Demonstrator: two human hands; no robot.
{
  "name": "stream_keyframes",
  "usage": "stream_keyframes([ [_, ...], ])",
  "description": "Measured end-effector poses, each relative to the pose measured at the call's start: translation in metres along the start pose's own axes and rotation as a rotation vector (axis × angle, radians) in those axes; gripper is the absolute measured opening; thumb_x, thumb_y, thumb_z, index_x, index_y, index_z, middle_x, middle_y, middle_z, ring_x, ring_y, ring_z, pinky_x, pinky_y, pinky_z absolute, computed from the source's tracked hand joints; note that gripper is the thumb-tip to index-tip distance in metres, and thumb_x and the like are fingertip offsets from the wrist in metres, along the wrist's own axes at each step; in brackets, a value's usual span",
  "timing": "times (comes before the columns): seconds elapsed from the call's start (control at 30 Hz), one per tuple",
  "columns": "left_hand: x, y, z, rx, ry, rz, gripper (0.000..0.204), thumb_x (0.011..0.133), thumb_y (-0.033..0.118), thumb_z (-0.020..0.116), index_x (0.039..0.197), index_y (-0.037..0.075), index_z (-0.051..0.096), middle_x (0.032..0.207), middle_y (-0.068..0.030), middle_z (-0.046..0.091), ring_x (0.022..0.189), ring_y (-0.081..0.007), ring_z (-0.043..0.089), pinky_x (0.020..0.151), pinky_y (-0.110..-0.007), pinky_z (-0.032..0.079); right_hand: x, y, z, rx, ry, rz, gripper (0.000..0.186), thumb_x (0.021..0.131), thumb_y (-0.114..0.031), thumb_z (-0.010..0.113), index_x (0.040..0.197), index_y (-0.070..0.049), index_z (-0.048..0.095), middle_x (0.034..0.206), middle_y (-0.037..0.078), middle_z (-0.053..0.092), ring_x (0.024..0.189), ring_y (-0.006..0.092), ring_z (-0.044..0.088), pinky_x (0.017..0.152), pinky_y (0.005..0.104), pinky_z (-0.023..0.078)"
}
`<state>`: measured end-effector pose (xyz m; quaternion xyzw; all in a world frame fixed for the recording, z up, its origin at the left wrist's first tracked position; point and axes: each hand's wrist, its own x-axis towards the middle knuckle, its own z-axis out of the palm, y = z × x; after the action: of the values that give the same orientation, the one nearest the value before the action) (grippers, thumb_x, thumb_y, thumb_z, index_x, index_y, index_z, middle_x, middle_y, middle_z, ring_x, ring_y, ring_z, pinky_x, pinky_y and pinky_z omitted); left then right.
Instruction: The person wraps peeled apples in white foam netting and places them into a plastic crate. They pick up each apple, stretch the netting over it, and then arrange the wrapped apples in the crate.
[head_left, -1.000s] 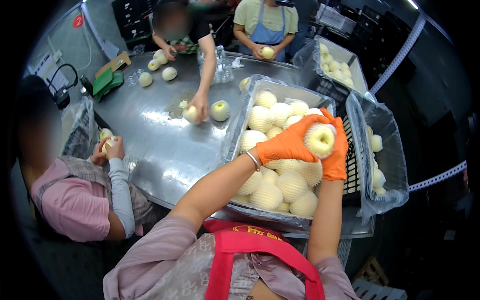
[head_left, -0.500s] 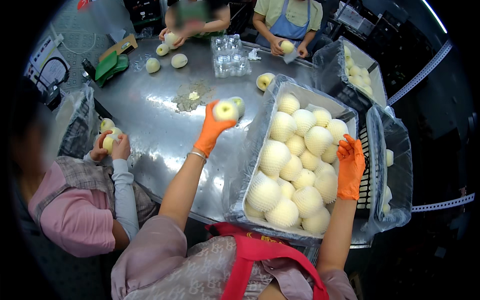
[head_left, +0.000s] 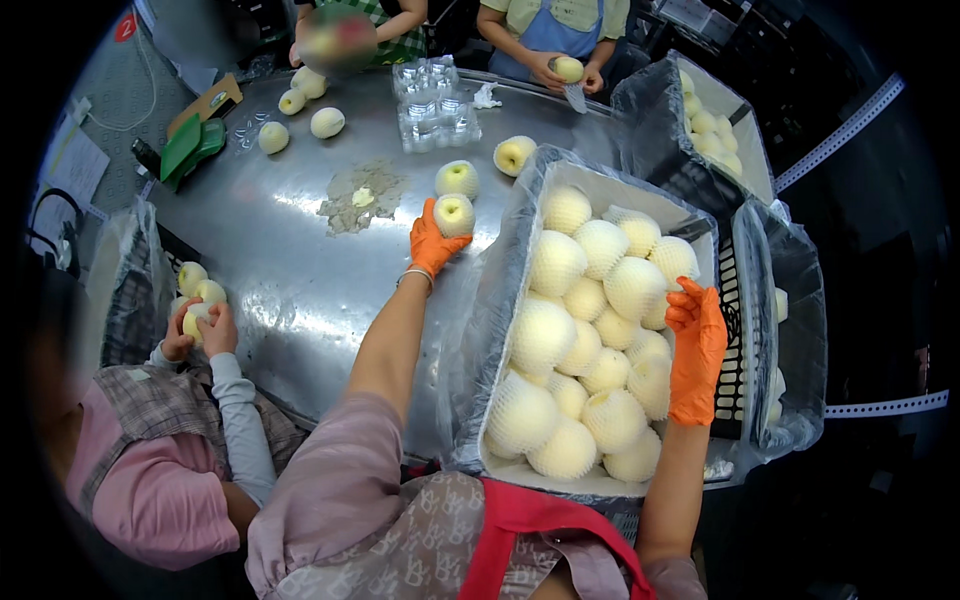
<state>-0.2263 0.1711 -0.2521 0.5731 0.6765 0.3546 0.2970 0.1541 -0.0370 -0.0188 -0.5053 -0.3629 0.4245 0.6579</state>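
Left hand [head_left: 432, 240] is cupped round a bare pear [head_left: 454, 213] on the steel table [head_left: 290, 290], right hand [head_left: 695, 350] open and empty by the crate [head_left: 520, 230]; pear's probably firm but bruises easily, so hold it round the middle.

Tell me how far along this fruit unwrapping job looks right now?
Early, by the look of it. Done: a few bare fruits lie on the steel table. In hand: the left hand rests a bare fruit on the table, fingers around it; the right hand is open at the crate's edge, holding nothing. Left: the lined crate is full of fruit in foam nets.
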Motion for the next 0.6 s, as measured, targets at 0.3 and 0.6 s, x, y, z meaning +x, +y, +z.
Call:
stream_keyframes([
  [0.3,-0.077,0.017,-0.086,-0.447,-0.039,0.044,0.040,0.097,0.020,0.072,0.132,0.002,0.066,0.119,-0.0108,0.069,0.107,-0.0177,0.064,0.097,-0.033,0.052,-0.091,-0.134,-0.081,-0.463,0.571,-0.535,0.048,0.109,-0.038,0.060,0.080,-0.003,0.073,0.063,-0.007,0.043,0.057,0.0050,0.027,0.056,0.0246,0.022],
  [0.6,-0.144,0.177,-0.142,-0.573,0.012,0.366,0.028,0.106,0.022,0.066,0.118,-0.003,0.073,0.105,-0.0055,0.073,0.097,-0.0127,0.066,0.091,-0.027,0.053,-0.279,0.107,-0.224,-0.504,0.951,0.033,0.034,0.103,-0.023,0.067,0.130,-0.002,0.063,0.105,0.005,0.064,0.092,0.0135,0.057,0.080,0.0307,0.048],
])
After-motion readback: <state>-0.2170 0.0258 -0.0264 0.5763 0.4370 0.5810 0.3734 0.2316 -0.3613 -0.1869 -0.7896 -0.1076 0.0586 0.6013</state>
